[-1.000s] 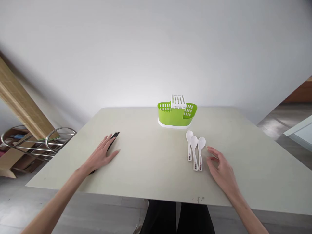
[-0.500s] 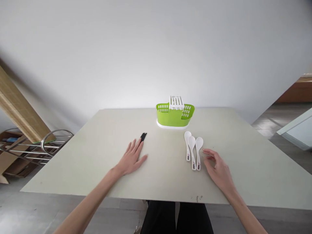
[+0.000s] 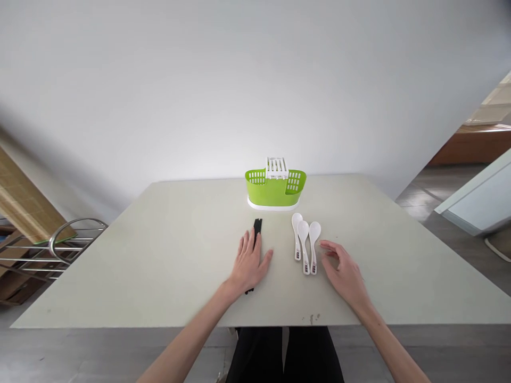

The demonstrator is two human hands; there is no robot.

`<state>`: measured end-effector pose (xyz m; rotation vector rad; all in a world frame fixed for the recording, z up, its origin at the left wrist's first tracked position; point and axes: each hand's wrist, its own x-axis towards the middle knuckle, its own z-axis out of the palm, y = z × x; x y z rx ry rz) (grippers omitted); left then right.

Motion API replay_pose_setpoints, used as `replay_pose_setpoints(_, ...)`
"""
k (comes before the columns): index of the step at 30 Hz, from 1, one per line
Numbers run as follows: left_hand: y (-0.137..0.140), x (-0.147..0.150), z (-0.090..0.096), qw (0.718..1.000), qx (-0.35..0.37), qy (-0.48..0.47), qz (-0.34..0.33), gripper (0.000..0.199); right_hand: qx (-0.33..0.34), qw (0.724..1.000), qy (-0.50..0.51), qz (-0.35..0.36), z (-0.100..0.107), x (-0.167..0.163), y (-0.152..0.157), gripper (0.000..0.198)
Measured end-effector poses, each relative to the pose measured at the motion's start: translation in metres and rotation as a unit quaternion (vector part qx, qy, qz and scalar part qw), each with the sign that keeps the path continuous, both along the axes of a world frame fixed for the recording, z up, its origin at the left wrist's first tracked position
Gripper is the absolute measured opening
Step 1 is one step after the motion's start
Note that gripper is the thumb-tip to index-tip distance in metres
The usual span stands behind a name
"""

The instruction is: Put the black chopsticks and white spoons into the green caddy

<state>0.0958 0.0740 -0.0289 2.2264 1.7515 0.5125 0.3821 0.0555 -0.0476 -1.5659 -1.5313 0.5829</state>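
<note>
My left hand (image 3: 248, 266) lies flat over a bundle of black chopsticks (image 3: 257, 225), fingers stretched out and the thumb apart. The chopsticks' upper ends show beyond the fingers and their lower ends below the palm; the middle is covered. To the right, three white spoons (image 3: 303, 239) rest side by side, bowls away from me, with dark labels on the handle ends. Just right of them is my right hand (image 3: 346, 274), fingers loosely curved and apart with nothing in them. Behind the spoons stands a green basket (image 3: 273, 194) with a white base and a slotted white top piece.
Everything stands on a pale table (image 3: 179, 239) whose back edge meets a white wall (image 3: 255, 80). A metal rack (image 3: 59, 247) and a leaning tan board (image 3: 27, 186) are off the table's left side. A white panel (image 3: 475, 194) is beyond the right edge.
My left hand has slid to the right across the table with the chopsticks under it, nearer the spoons. The view has shifted slightly; my right hand stays beside the spoons.
</note>
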Motion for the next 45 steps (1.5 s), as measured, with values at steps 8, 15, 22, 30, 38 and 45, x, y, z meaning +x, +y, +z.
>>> replay_pose_setpoints(8, 0.009, -0.057, 0.03, 0.995, 0.005, -0.097, 0.032, 0.061, -0.023, 1.0, 0.003, -0.004, 0.003, 0.0, -0.002, 0.04)
replay_pose_setpoints(15, 0.009, -0.069, 0.014, 0.999, 0.03, -0.035, 0.0, 0.062, -0.018, 1.0, -0.001, -0.001, 0.001, 0.0, -0.002, 0.039)
replay_pose_setpoints(22, 0.009, -0.069, 0.005, 0.998, 0.059, -0.004, -0.009, 0.063, -0.019, 1.0, -0.009, -0.004, 0.0, 0.0, -0.001, 0.037)
replay_pose_setpoints(30, 0.01, -0.076, 0.0, 0.996, 0.076, -0.023, -0.032, 0.058, -0.033, 0.999, 0.004, -0.006, 0.003, 0.003, 0.003, 0.037)
replay_pose_setpoints(38, 0.008, -0.08, 0.006, 0.996, 0.073, -0.049, -0.025, 0.052, -0.003, 1.0, -0.012, 0.007, 0.04, 0.002, 0.032, 0.036)
replay_pose_setpoints(45, 0.015, -0.08, 0.01, 0.999, 0.037, -0.029, -0.02, 0.071, 0.098, 0.988, -0.095, 0.073, 0.092, -0.012, 0.089, 0.034)
